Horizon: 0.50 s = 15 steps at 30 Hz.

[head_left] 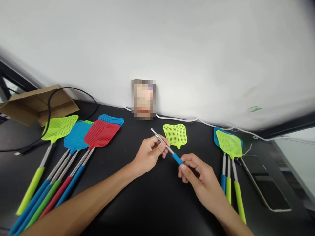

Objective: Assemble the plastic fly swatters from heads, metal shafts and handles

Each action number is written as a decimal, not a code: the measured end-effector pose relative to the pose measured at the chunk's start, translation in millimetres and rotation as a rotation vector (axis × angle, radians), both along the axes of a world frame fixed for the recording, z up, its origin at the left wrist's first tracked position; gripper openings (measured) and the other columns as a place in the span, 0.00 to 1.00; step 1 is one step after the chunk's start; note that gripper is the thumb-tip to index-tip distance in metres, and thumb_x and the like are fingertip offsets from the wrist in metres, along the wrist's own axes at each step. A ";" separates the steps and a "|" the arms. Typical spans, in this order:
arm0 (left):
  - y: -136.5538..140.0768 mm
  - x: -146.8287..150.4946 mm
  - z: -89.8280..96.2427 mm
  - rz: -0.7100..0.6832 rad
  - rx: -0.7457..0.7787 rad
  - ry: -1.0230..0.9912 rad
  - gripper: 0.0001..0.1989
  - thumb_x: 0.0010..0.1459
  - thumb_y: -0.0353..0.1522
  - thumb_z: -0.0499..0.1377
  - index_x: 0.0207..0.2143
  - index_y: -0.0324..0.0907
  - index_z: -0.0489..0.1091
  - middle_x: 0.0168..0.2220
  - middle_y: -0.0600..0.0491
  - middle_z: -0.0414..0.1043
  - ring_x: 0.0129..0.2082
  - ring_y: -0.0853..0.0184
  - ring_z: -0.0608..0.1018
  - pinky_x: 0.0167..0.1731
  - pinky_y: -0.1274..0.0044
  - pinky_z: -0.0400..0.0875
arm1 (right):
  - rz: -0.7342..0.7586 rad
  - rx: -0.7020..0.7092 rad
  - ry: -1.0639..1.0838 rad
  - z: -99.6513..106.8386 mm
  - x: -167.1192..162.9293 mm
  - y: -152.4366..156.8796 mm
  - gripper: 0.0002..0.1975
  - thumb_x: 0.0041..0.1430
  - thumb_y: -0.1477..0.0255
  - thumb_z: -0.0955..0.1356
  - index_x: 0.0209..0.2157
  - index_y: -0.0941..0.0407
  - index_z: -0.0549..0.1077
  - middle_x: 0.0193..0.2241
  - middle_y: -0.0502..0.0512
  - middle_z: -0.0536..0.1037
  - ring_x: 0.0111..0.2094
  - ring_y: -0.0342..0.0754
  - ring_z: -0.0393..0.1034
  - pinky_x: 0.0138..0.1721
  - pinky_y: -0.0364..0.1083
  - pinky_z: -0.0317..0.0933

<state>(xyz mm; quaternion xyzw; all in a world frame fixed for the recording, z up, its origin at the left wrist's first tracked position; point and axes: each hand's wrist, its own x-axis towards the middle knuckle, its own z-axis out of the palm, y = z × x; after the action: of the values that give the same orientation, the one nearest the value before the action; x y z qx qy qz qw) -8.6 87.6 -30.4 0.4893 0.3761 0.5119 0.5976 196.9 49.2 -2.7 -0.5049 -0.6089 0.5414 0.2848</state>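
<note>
Between my hands is a fly swatter handle (177, 158), a thin metal rod with a blue grip and no head on it. My left hand (151, 152) pinches the metal part between thumb and fingers, its bare tip pointing up and left. The fingers of my right hand (197, 172) are closed around the blue grip, hiding its lower end. Just behind my hands, a loose lime-green swatter head (175, 134) lies flat on the black table (137, 203), apart from the rod.
Several fly swatters, including a red one (102, 133), lie fanned out at left. More swatters, with a lime-green one (230, 143) on top, lie at right beside a phone (265, 183). A cardboard box (39, 101), a black cable (49, 108) and a blurred-out packet (143, 100) stand farther back.
</note>
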 end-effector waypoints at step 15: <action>1.1 -1.3 -3.5 -0.055 0.004 -0.006 0.16 0.65 0.42 0.60 0.36 0.36 0.70 0.24 0.56 0.65 0.23 0.73 0.68 0.27 0.78 0.64 | 0.007 -0.499 0.504 1.6 -8.2 -0.6 0.10 0.68 0.65 0.68 0.39 0.58 0.71 0.24 0.49 0.71 0.22 0.40 0.60 0.27 0.43 0.52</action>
<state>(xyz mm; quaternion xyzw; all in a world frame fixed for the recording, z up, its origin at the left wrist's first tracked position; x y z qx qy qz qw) -9.9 88.8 -34.0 0.4992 0.3598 0.4973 0.6116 188.8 48.6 -1.1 -0.4073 -0.3703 0.7820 0.2924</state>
